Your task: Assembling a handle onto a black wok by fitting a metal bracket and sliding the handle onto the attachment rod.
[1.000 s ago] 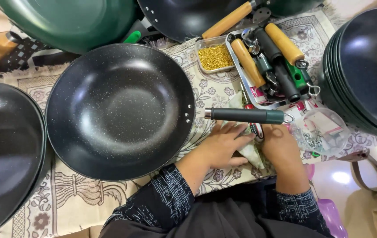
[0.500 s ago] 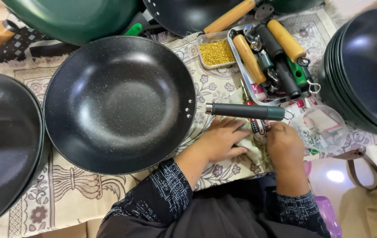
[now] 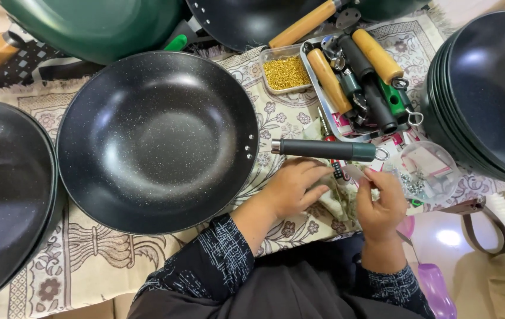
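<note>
Since the earlier frame the right hand (image 3: 382, 204) had lifted off the cloth and its fingertips had come together in a pinch near the clear bag (image 3: 426, 171); I could not tell whether they held anything, it was too small to see. The left hand (image 3: 294, 188) lay loosely curled, fingers bent down onto a crumpled cloth (image 3: 335, 204) on the table, gripping nothing I could make out. Just above both hands lay the dark handle (image 3: 323, 149), detached, its end pointing at the rim of the black wok (image 3: 158, 133) but apart from it. Beyond it a tray (image 3: 323, 112) held more handles, wooden and dark, with a tub of gold screws (image 3: 286, 72) touching its left side. A stack of woks (image 3: 489, 94) stood at the right.
</note>
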